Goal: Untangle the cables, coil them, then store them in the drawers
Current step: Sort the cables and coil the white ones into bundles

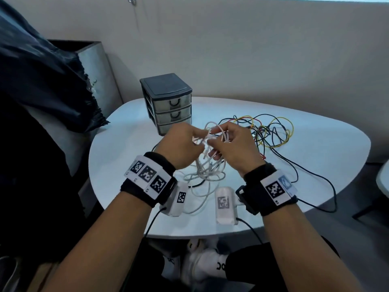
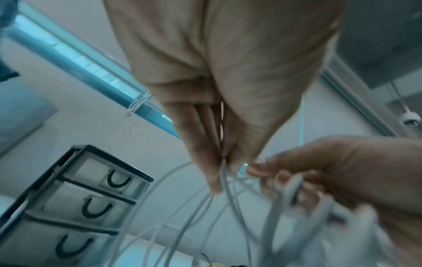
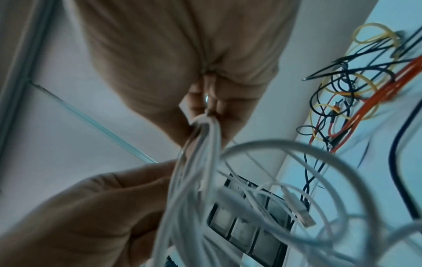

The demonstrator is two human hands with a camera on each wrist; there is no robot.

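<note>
White cables [image 1: 207, 165] tangled, pinched by both hands: left [image 1: 181, 144], right [image 1: 233, 144]; coloured wires [image 1: 271, 131] untouched; drawers [image 1: 172, 106] closed.

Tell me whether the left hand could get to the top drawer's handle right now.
Probably not yet: the left hand is pinching the white cables. The path to the top drawer's handle looks unobstructed once it lets go.

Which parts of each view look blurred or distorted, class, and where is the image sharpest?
Head view: sharp on the drawer unit, with the table edge bowed by the wide lens. Left wrist view: the right hand and white cables are smeared at lower right. Right wrist view: near white loops blur, while the coloured cables stay clearer.
</note>
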